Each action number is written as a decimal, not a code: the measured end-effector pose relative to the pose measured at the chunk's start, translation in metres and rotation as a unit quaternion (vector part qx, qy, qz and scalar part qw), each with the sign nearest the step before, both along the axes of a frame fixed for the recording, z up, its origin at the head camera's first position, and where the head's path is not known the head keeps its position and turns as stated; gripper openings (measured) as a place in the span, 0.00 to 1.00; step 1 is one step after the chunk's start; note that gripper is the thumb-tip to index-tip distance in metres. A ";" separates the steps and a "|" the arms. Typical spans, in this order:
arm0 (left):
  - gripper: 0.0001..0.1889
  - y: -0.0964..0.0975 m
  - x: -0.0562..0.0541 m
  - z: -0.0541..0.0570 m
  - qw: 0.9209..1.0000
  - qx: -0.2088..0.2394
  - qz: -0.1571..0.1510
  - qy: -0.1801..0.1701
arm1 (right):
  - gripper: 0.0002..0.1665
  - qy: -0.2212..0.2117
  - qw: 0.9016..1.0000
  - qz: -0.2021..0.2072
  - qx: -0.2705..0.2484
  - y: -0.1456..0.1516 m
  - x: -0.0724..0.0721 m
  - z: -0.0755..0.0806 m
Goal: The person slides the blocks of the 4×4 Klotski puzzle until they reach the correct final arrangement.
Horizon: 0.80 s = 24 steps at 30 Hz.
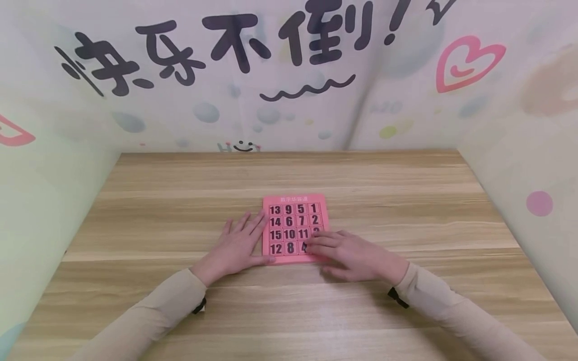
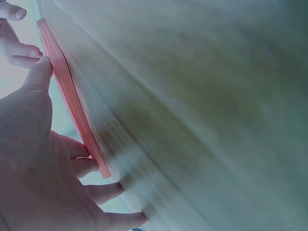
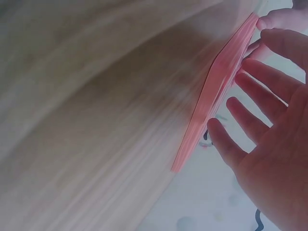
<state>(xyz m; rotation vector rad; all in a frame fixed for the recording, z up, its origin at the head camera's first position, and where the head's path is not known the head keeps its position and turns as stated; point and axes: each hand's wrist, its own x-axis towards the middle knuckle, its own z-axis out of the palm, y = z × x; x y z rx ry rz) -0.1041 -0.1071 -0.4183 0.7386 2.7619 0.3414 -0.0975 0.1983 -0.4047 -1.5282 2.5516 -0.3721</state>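
A: Beige sleeves (image 1: 140,321) were closest in the head view, one at each lower side.

B: And beyond them?

A: A pink number puzzle (image 1: 293,228) lay flat near the middle of the wood-grain surface (image 1: 180,200). The left hand (image 1: 237,248) was at its left side, fingers straight and spread, thumb at the lower edge.

B: The right hand (image 1: 354,256)?

A: Its fingers were extended over the lower right, partly covering the 4 tile (image 1: 301,248) and hiding the corner beside it. The top row read 13, 9, 5, 1.

B: What did the left wrist view show?

A: The left palm, up close. The thumb touched the puzzle's side near one end, two fingers touched near the other, and two more reached past it.

B: The right wrist view?

A: Fingers loosely extended and apart beside the pink side. I couldn't tell whether any pressed a tile.
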 end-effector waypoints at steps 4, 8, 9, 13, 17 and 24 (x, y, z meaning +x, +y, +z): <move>0.54 0.000 0.000 0.000 1.000 -0.003 -0.001 0.000 | 0.33 0.000 1.000 0.002 0.005 -0.001 0.002 0.000; 0.54 0.000 0.000 -0.001 1.000 -0.007 -0.003 0.006 | 0.33 0.005 1.000 0.006 0.010 -0.001 0.003 -0.001; 0.54 0.000 0.000 -0.001 1.000 -0.008 -0.003 0.007 | 0.33 0.006 1.000 0.006 0.012 -0.001 0.003 -0.001; 0.53 0.000 0.000 0.000 1.000 -0.005 -0.003 0.006 | 0.34 0.006 1.000 0.008 0.015 0.001 0.003 -0.003; 0.53 0.000 -0.001 0.000 1.000 -0.004 -0.002 0.005 | 0.34 0.011 1.000 0.011 0.010 0.002 0.004 -0.004; 0.53 0.000 0.000 -0.001 1.000 -0.001 0.002 0.000 | 0.34 0.015 1.000 0.011 0.005 0.003 0.004 -0.002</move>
